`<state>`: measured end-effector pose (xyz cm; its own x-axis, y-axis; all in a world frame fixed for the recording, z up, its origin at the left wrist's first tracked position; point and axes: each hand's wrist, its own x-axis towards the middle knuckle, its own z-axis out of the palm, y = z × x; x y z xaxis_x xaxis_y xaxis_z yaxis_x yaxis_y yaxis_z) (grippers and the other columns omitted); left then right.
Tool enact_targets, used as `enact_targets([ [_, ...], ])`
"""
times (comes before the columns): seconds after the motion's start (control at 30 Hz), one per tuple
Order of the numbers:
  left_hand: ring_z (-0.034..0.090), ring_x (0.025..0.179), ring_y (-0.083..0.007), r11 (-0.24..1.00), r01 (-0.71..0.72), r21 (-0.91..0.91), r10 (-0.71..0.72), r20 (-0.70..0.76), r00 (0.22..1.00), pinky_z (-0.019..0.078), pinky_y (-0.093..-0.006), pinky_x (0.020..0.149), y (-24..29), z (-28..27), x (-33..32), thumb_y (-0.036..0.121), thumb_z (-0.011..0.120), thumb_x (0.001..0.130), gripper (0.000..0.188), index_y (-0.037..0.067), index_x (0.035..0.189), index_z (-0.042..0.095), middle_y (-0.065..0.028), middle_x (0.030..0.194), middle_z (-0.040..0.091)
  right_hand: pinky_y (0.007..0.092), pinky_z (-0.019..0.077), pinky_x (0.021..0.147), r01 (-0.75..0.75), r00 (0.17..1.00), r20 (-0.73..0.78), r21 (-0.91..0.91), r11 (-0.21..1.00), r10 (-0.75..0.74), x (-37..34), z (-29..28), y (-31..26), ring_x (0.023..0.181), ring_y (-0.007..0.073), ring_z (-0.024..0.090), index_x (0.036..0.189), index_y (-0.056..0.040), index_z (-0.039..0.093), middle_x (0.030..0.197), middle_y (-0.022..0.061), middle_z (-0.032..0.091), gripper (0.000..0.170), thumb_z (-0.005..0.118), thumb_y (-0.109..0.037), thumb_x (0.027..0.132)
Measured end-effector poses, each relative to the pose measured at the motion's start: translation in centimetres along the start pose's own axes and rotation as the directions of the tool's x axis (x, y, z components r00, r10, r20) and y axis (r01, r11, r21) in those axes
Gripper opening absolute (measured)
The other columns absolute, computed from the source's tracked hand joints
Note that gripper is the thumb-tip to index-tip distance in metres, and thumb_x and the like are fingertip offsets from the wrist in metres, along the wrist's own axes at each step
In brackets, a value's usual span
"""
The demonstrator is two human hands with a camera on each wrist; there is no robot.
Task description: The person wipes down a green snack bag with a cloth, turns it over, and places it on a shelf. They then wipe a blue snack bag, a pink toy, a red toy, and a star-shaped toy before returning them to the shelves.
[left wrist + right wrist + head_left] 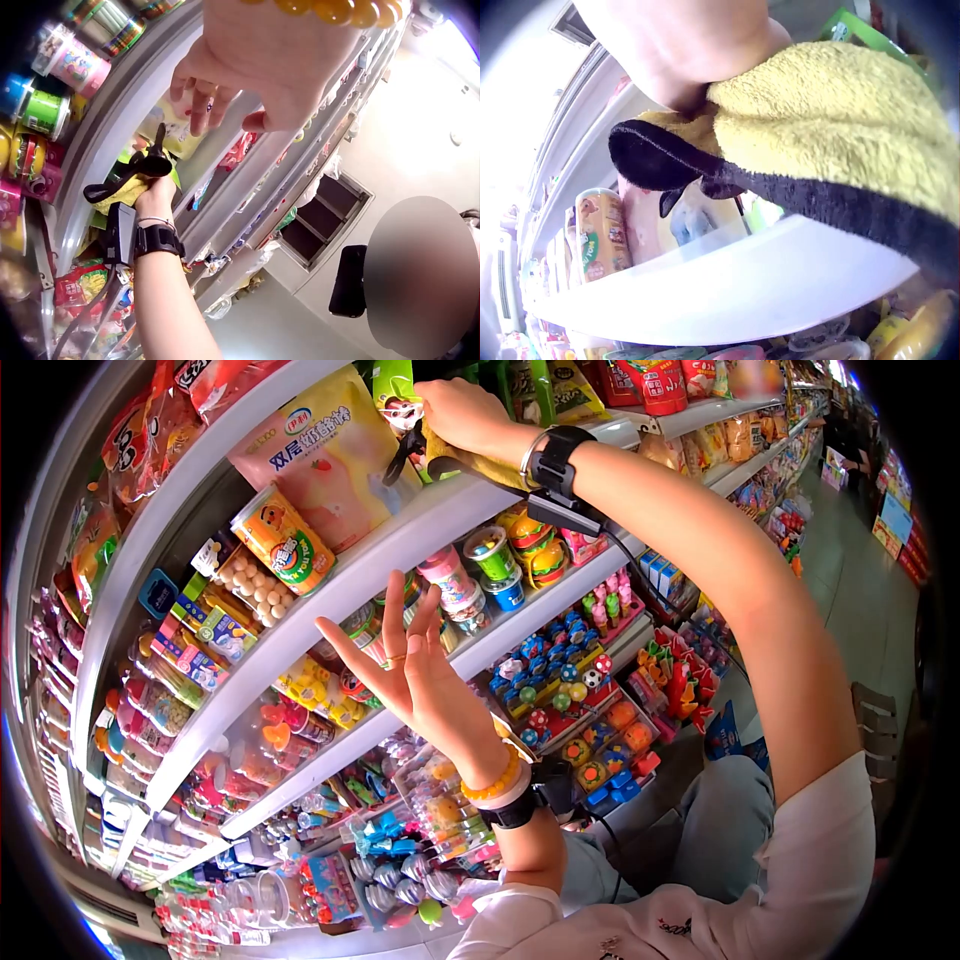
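First, orange can (285, 542) and pastel pouch (325, 475) on shelf (335, 582), fronts outward, presumably for display. Next, left hand (425, 675), spread, holding nothing, perhaps for balance. Then, at shelf front, yellow cloth (825, 150) in grasp of right hand (470, 418), bunched probably for control; long axis roughly along shelf edge, black-trimmed end leftward.

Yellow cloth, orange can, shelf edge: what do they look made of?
Yellow cloth: probably terry or microfibre, matte, given the fuzzy pile; its black border looks like smoother fabric.
Orange can: stiff-looking, printed cylinder, smooth; cardboard or metal, can't tell.
Shelf edge: likely painted metal or plastic; smooth, pale, with soft sheen.
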<state>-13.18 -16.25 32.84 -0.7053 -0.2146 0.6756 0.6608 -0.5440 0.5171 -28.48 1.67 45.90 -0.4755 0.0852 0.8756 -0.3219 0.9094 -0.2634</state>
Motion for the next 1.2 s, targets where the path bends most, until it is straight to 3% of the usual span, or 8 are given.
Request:
enact_targets([
  [0.37, 0.061, 0.101, -0.0309, 1.000, 0.016, 0.016, -0.016, 0.016, 1.000, 0.0436, -0.0427, 0.095, -1.0, 0.6, -0.4, 0.009, 0.045, 0.088, 0.072, 0.018, 0.150, 0.009, -0.0277, 0.130, 0.048, 0.0486, 0.0517, 0.074, -0.164, 0.961, 0.212, -0.086, 0.983, 0.179, 1.7, 3.6, -1.4, 0.088, 0.0399, 0.064, 0.100, -0.0010, 0.059, 0.100, 0.0222, 0.065, 0.029, 0.053, -0.023, 0.083],
  [0.57, 0.059, 0.102, -0.0352, 0.997, -0.015, 0.075, 0.014, 0.008, 1.000, 0.0446, -0.0455, 0.092, -1.4, 2.2, -1.1, 0.014, 0.043, 0.091, 0.062, 0.016, 0.148, 0.018, -0.0327, 0.127, 0.047, 0.0421, 0.0519, 0.072, 0.002, 0.960, 0.279, -0.117, 0.993, 0.031, -6.6, -10.1, -1.7, 0.084, 0.0313, 0.067, 0.098, -0.0045, 0.068, 0.092, 0.0168, 0.068, 0.029, 0.058, -0.028, 0.083],
  [0.67, 0.055, 0.108, -0.0390, 0.993, -0.039, 0.108, 0.021, 0.160, 0.987, 0.0420, -0.0500, 0.095, -2.4, 4.1, -3.6, 0.016, 0.038, 0.094, 0.052, 0.014, 0.145, 0.025, -0.0342, 0.130, 0.043, 0.0409, 0.0512, 0.072, 0.077, 0.917, 0.397, -0.075, 0.994, -0.041, -13.4, -14.6, 4.7, 0.084, 0.0299, 0.066, 0.099, -0.0056, 0.067, 0.091, 0.0144, 0.068, 0.029, 0.058, -0.028, 0.084],
  [0.8, 0.054, 0.107, -0.0381, 0.938, 0.160, -0.307, -0.087, 0.238, 0.967, 0.0378, -0.0521, 0.099, -5.5, 6.2, -13.0, 0.019, 0.036, 0.095, 0.046, 0.011, 0.140, 0.032, -0.0320, 0.128, 0.045, 0.0392, 0.0503, 0.073, 0.050, 0.849, 0.526, 0.029, 0.998, -0.058, -25.2, -17.5, 16.4, 0.083, 0.0281, 0.065, 0.101, -0.0069, 0.067, 0.091, 0.0112, 0.068, 0.027, 0.057, -0.028, 0.086],
  [0.9, 0.059, 0.087, -0.0310, 0.989, 0.100, -0.107, -0.059, 0.328, 0.943, 0.0474, -0.0449, 0.083, -8.4, 7.1, -20.1, 0.010, 0.040, 0.092, 0.038, 0.000, 0.129, 0.039, -0.0262, 0.101, 0.058, 0.0380, 0.0496, 0.073, -0.056, 0.801, 0.597, 0.006, 0.998, 0.041, -34.9, -19.4, 23.6, 0.083, 0.0266, 0.065, 0.102, -0.0079, 0.066, 0.091, 0.0088, 0.068, 0.027, 0.057, -0.028, 0.088],
  [1.0, 0.058, 0.074, -0.0266, 0.995, 0.010, 0.095, -0.066, 0.598, 0.799, 0.0485, -0.0413, 0.074, -10.0, 7.0, -23.8, 0.005, 0.042, 0.091, 0.032, 0.001, 0.122, 0.040, -0.0203, 0.091, 0.060, 0.0429, 0.0495, 0.077, -0.228, 0.614, 0.676, -0.343, 0.911, 0.408, -43.5, -23.5, 23.8, 0.087, 0.0348, 0.063, 0.107, -0.0060, 0.063, 0.098, 0.0148, 0.066, 0.031, 0.056, -0.029, 0.088],
  [1.13, 0.056, 0.070, -0.0236, 0.971, -0.089, 0.221, -0.118, 0.771, 0.626, 0.0471, -0.0383, 0.070, -9.5, 9.5, -25.1, 0.003, 0.046, 0.087, 0.029, 0.002, 0.117, 0.042, -0.0150, 0.089, 0.061, 0.0395, 0.0487, 0.072, -0.083, 0.429, 0.741, -0.537, 0.839, 0.517, -52.5, -27.9, 24.1, 0.079, 0.0322, 0.061, 0.109, -0.0112, 0.064, 0.093, 0.0129, 0.067, 0.026, 0.059, -0.022, 0.087],
  [1.2, 0.056, 0.070, -0.0238, 0.971, -0.088, 0.224, -0.129, 0.794, 0.594, 0.0472, -0.0376, 0.070, -9.4, 10.5, -25.6, 0.003, 0.048, 0.085, 0.031, 0.003, 0.116, 0.044, -0.0144, 0.089, 0.061, 0.0403, 0.0485, 0.072, -0.221, 0.252, 0.728, -0.598, 0.770, 0.638, -53.5, -29.3, 23.8, 0.080, 0.0329, 0.061, 0.112, -0.0133, 0.063, 0.091, 0.0138, 0.067, 0.028, 0.060, -0.019, 0.086],
])
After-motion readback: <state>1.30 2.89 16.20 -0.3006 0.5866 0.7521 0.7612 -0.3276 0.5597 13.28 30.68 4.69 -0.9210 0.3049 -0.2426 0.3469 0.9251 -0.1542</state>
